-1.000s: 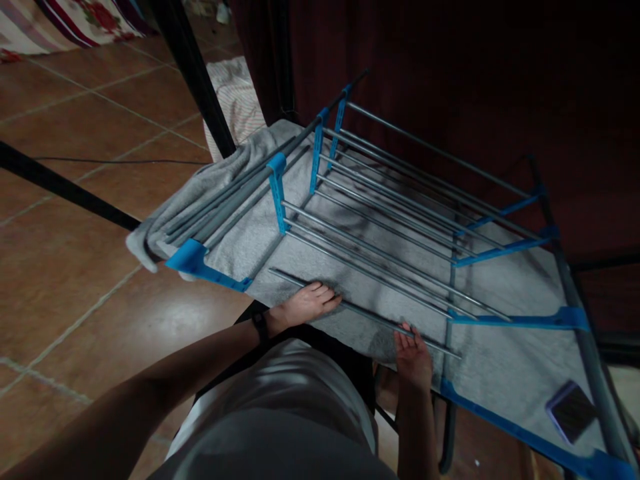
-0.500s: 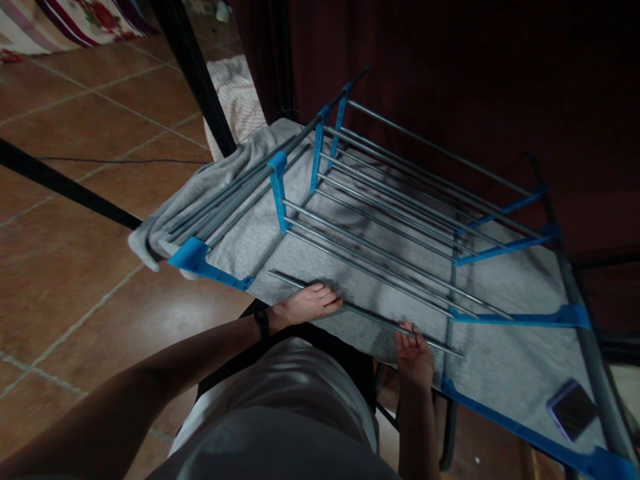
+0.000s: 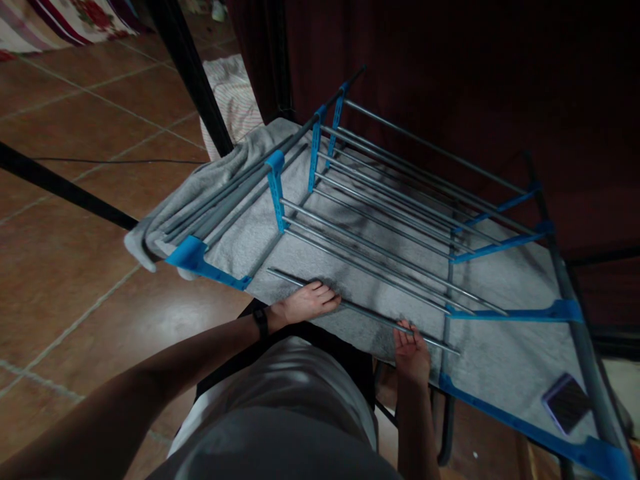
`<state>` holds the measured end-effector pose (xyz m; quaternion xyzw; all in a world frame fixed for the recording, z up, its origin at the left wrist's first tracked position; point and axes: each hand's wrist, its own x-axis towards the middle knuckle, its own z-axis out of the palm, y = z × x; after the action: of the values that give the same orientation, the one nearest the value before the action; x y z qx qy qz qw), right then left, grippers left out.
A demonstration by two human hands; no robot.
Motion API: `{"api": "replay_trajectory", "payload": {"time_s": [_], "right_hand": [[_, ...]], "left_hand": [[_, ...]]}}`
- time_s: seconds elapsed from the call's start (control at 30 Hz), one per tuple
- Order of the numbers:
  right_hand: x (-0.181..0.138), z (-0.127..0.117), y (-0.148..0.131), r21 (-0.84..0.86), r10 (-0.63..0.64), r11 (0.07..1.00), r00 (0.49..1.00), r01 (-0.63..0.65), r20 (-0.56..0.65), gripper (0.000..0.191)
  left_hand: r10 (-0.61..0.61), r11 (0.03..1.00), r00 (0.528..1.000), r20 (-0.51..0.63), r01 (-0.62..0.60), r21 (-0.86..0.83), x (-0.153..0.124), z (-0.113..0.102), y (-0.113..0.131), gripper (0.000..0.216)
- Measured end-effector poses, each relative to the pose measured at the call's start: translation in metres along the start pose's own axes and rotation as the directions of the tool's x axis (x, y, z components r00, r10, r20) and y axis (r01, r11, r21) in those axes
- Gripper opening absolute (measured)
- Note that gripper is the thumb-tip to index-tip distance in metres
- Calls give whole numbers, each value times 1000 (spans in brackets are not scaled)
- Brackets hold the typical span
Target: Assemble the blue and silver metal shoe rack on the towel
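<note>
A grey towel [image 3: 500, 280] lies spread over a clothes drying rack with grey rods [image 3: 380, 233] and blue plastic brackets [image 3: 276, 190]. My left hand [image 3: 310, 301] rests flat on the towel's near edge, fingers stretched out and touching the nearest loose-looking rod [image 3: 350, 305]. My right hand [image 3: 411, 350] is at the same edge further right, palm up, with its fingertips under or against that rod. A black band sits on my left wrist.
A phone [image 3: 565, 402] with a purple case lies on the towel at the near right corner. Brown tiled floor [image 3: 75, 233] stretches to the left, crossed by black poles [image 3: 190, 73]. A striped cloth [image 3: 233, 93] lies on the floor behind the rack.
Both hands have stayed almost still on the towel's near edge. The view has shifted only slightly.
</note>
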<state>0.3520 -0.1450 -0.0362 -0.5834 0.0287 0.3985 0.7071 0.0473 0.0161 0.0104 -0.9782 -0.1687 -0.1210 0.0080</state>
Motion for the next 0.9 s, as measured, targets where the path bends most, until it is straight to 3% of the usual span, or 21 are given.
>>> {"api": "replay_trajectory", "payload": {"time_s": [0.6,0.77,0.9], "right_hand": [[-1,5,3,15,21,1000,1000,-21,-11,10],[0,5,5,14,11,1000,1000,-11,-15,10],[0,6,5,13,27,1000,999,-26,-21,11]], "left_hand": [[-34,998,999,-26,35,52,-3,3,-1,44],[-16,994,1000,15,14,110,-3,8,-3,43],[-16,998,997,72,12,57,-2,9,-7,42]]}}
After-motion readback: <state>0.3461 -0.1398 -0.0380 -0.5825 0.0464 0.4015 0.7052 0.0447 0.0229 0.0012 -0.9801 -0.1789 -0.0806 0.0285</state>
